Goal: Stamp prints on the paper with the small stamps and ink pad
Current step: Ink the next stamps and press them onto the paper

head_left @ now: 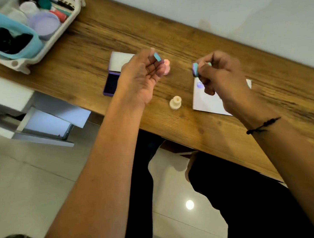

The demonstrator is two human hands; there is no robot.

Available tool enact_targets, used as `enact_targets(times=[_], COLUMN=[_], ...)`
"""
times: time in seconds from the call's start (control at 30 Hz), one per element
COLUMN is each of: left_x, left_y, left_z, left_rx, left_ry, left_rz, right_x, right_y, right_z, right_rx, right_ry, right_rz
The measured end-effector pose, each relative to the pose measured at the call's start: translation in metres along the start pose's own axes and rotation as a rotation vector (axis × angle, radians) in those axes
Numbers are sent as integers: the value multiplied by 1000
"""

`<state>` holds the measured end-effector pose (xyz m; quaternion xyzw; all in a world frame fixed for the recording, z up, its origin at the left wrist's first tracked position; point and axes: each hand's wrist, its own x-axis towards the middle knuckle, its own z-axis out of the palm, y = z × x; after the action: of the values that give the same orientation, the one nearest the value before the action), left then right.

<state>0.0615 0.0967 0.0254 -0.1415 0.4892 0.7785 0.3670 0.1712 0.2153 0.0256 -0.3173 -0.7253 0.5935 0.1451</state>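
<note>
**Two hands over the stamping bench**

Across the middle of the frame runs a wooden bench [175,42], and both bare hands hover above it. At centre, the left hand [140,75] is turned palm up, its fingers [155,67] curled loosely inward with a small teal cap [157,56] pinched at their tips. Just beyond those fingertips a pink stamp [166,67] is partly hidden by them; whether it is standing on the wood or touching the hand I cannot tell.

Toward the right, the right hand [223,75] has its fingers bunched tightly around a small teal stamp [195,69], whose purple inked face points left. It is held above the upper left corner of the white paper [212,103], which lies flat on the bench and carries one purple print [199,85] near that corner. A dark cord bracelet [262,125] circles the right wrist.

Between the two forearms a cream stamp [175,102] stands upright on the wood, apart from the paper. Left of centre, partly behind the left hand, the purple ink pad [111,84] lies open with its white lid raised behind it. At upper left, a white plastic basket [46,44] holds jars and a blue cloth.
</note>
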Motion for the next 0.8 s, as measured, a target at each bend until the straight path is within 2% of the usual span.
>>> enact_targets(times=[0.2, 0.27, 0.4, 0.5, 0.6, 0.67, 0.8], left_x=[-4, -3, 1, 5, 9, 13, 19], left_y=[29, 36, 45, 49, 50, 51, 50], left_z=[-53, -68, -89, -100, -108, -113, -115], left_rx=[-218, -273, -332, -69, 239, 298, 304], left_ry=[248, 300, 371, 450, 456, 431, 404], left_rz=[45, 53, 51, 137, 225, 219, 177], right_x=[29, 35, 38, 34, 33, 29, 26], right_y=[-27, -26, -21, -13, -5, 2, 6], right_z=[94, 119, 143, 152, 153, 154, 155], right_rx=[-651, -794, -904, -1050, -1079, -1061, -1105], right_ry=[-234, -309, -253, -272, -257, -232, -336], right_rz=[-295, -387, -542, -567, -561, -580, -568])
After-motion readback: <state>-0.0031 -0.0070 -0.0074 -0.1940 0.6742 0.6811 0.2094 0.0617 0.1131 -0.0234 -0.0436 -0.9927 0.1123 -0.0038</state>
